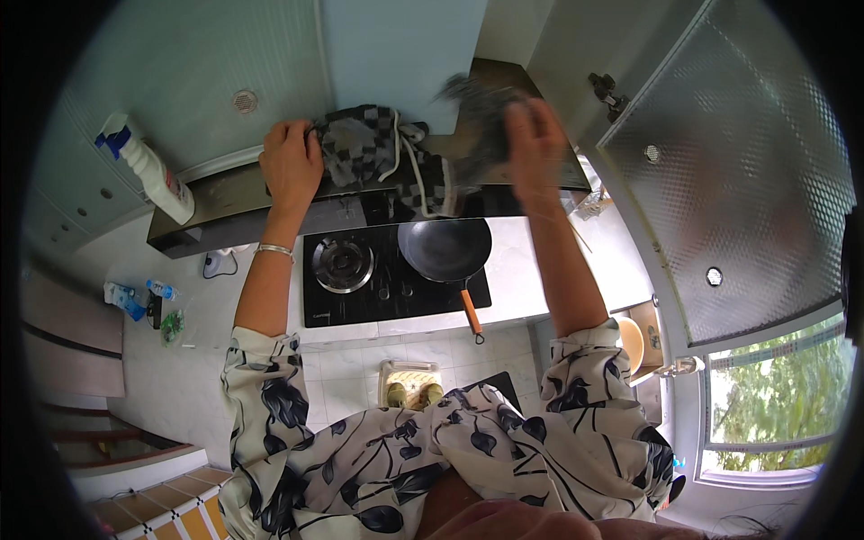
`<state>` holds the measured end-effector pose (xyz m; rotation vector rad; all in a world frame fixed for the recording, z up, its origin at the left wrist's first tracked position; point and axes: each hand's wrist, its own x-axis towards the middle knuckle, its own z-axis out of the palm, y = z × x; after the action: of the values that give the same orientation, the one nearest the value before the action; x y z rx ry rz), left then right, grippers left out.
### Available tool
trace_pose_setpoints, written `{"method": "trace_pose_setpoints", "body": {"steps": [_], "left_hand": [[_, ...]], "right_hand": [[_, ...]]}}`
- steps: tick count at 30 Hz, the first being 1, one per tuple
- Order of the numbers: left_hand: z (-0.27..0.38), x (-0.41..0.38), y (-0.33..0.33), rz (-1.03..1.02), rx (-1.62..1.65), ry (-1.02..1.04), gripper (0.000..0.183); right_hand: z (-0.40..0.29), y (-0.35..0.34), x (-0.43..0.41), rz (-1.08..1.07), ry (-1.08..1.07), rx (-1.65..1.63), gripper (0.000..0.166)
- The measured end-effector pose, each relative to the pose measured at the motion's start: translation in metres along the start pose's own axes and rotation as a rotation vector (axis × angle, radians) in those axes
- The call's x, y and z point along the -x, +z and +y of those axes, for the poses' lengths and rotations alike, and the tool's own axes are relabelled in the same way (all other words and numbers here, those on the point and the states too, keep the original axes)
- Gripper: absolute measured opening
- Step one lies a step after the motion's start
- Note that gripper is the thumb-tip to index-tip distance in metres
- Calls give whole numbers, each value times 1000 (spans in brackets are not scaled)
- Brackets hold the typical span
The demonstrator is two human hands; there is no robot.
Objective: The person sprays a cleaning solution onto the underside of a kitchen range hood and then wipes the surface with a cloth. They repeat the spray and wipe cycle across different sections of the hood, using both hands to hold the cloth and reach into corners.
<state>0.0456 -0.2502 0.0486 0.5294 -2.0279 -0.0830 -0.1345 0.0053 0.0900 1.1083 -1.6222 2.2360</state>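
Observation:
A black-and-grey checkered cloth (358,145) with white cord-like edging lies bunched on the top of a dark range hood (226,185) and hangs over its front edge. My left hand (293,155) grips the cloth at its left edge, fingers curled. At the right, my raised right hand (536,145) is blurred. It holds dark, ruffled fabric (489,128), also blurred; whether this joins the checkered cloth I cannot tell. A white spray bottle with a blue head (152,172) stands on the hood's left end.
Below the hood is a black gas hob (351,307) with a wok (445,246) on its right burner, its wooden handle pointing towards me. My feet rest on a small stool (410,370). An open textured-glass cabinet door (742,182) juts out at right. Bottles (162,290) stand on the left counter.

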Motion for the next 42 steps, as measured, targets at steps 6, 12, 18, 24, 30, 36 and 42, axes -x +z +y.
{"method": "trace_pose_setpoints", "body": {"steps": [6,12,18,24,30,36,42], "left_hand": [[43,-2,7,-169,294,338,25],[40,-3,7,-369,218,491,43],[38,2,4,-400,215,438,43],[45,-6,22,-362,284,440,41],[35,4,13,-419,223,386,42],[41,-8,16,-370,234,425,40],[40,-6,19,-381,255,413,39]], "right_hand": [[31,-90,-30,-154,-484,1111,34],[40,-106,-27,-839,-49,874,25],[61,-68,-44,-1037,200,818,20],[175,-55,-152,-600,30,1181,18],[78,-63,-42,-1045,224,662,19],[129,-41,-88,-923,229,659,21],[147,-42,-97,-698,87,1030,23]]}}
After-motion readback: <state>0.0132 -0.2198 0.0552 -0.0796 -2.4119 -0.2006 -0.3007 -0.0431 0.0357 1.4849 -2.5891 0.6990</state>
